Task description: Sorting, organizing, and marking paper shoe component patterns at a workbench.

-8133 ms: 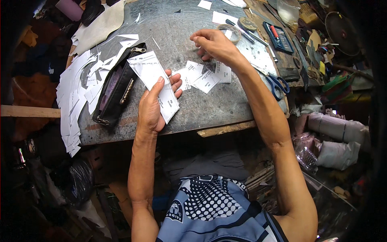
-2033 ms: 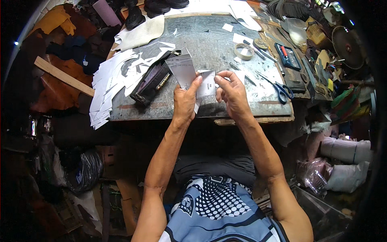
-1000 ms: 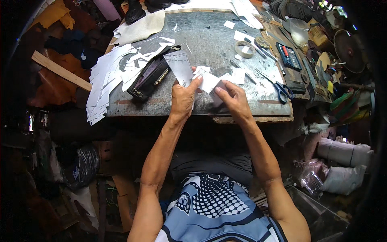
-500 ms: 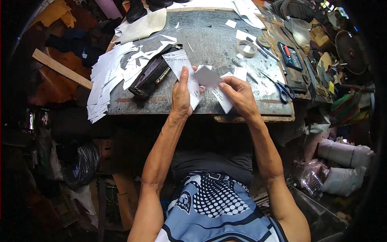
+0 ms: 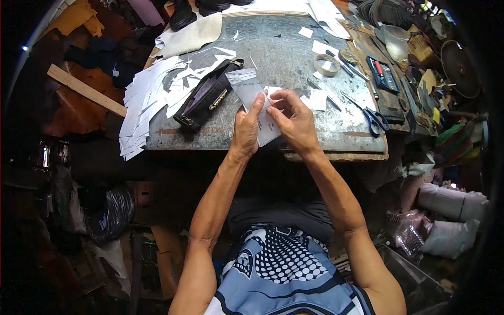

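Observation:
A small bundle of white paper pieces (image 5: 249,90) with printed marks is held over the near edge of the worktable (image 5: 210,137). My left hand (image 5: 245,130) is closed round the bundle's left side, thumb on top. At the bundle's right edge my right hand (image 5: 295,122) is closed, thumb and fingers pinching the paper. How many pieces lie in the bundle cannot be told. Just left of my hands lies a black zippered pouch (image 5: 202,100), its mouth gaping. Behind my right fingers another white paper piece (image 5: 317,100) rests on the table.
Many white paper scraps (image 5: 149,100) spread over the table's left side. Blue-handled scissors (image 5: 376,125), a roll of tape (image 5: 326,65) and a tray with a red item (image 5: 382,73) are at the right. Black shoes (image 5: 182,16) stand at the far left.
My right hand has moved left to meet the left hand. The piece it held apart now lies against the paper in my left hand. The view has shifted slightly.

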The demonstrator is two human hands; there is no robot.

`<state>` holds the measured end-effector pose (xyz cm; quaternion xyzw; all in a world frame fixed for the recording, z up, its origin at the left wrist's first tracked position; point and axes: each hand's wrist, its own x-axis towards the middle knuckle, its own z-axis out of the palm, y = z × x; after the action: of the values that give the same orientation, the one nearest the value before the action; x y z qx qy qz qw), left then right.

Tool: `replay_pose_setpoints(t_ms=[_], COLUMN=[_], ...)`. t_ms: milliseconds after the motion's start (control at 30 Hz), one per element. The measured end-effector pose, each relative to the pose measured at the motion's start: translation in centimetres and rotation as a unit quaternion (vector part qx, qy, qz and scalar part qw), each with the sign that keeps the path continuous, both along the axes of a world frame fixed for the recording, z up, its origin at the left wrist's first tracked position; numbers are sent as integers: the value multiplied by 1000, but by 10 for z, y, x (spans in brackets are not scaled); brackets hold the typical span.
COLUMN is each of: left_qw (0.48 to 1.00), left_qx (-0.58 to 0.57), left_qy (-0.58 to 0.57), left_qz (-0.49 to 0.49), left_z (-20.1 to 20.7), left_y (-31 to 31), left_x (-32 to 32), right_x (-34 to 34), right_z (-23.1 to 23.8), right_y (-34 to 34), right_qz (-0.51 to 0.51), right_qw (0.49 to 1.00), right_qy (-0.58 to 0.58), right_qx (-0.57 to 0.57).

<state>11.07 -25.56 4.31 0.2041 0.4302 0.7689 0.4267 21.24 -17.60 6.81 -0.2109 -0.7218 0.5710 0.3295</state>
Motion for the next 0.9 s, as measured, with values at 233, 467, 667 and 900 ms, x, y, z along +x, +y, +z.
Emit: replay_pose_setpoints(t_ms=[233, 467, 667, 900], left_qw=[999, 930, 937, 954], left_qx=[21, 14, -67, -72], left_qy=[27, 335, 316, 268], left_qz=[40, 153, 131, 112], left_z=[-4, 2, -14, -24], left_y=[6, -1, -4, -9], left_x=[-8, -31, -23, -32], right_x=[2, 26, 29, 0], right_z=[6, 3, -7, -13], right_y=[6, 57, 57, 51], right_qz=[-32, -131, -79, -24], right_qw=[982, 970, 951, 884], right_qy=[-52, -49, -132, -270], right_qx=[177, 197, 268, 382])
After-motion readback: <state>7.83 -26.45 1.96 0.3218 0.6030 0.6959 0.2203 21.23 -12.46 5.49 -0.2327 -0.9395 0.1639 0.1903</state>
